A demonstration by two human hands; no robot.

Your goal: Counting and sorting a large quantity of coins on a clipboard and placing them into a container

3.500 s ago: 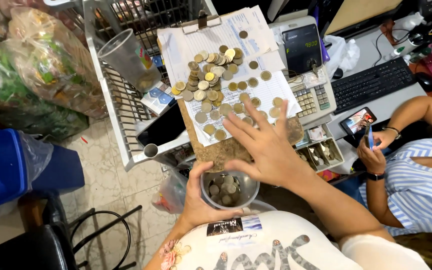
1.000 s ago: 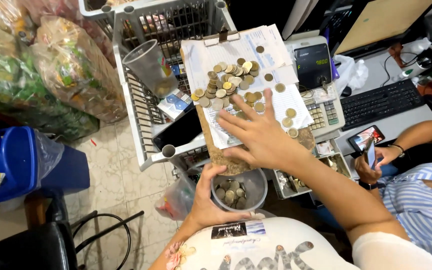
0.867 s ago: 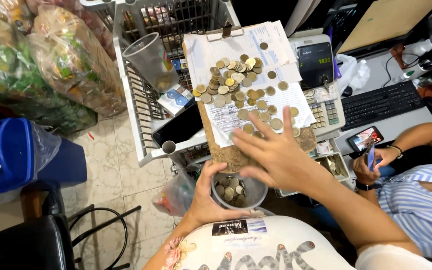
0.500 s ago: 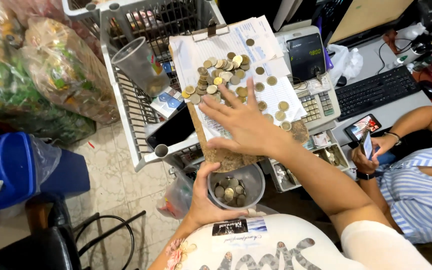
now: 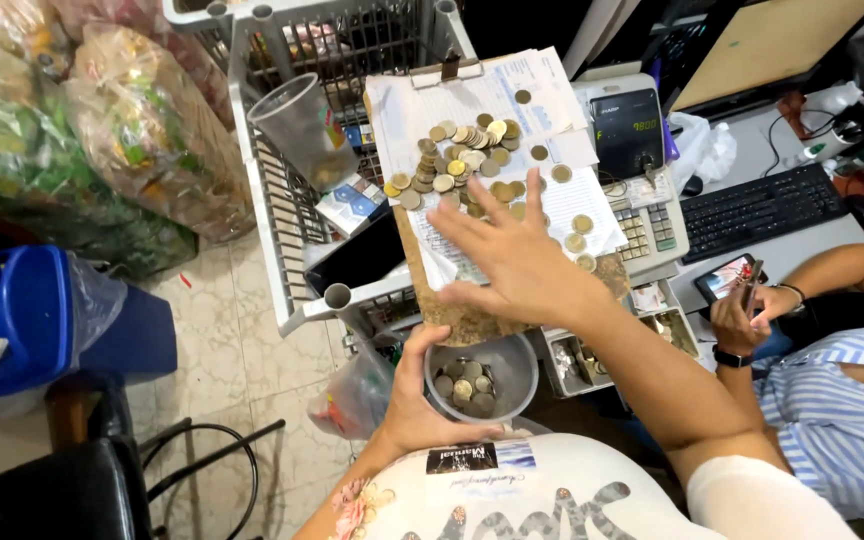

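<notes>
A clipboard (image 5: pixel 472 320) with paper sheets lies tilted over a wire basket, covered with several loose coins (image 5: pixel 462 160). My right hand (image 5: pixel 512 250) is spread flat on the papers, fingers apart, touching coins near the middle. Below the clipboard's lower edge my left hand (image 5: pixel 417 400) grips a clear plastic cup (image 5: pixel 482 375) that holds several coins.
A white wire basket (image 5: pixel 272 200) holds an empty plastic cup (image 5: pixel 297 125) and small boxes. A cash register (image 5: pixel 637 150) and keyboard (image 5: pixel 757 210) stand right. Another person in a striped shirt (image 5: pixel 832 410) holds a phone (image 5: pixel 727 280). Blue bin (image 5: pixel 12 320) left.
My right hand has swept back and forth over the coins on the clipboard, and now reaches up among them. The cup stays under the clipboard's edge in my left hand.
</notes>
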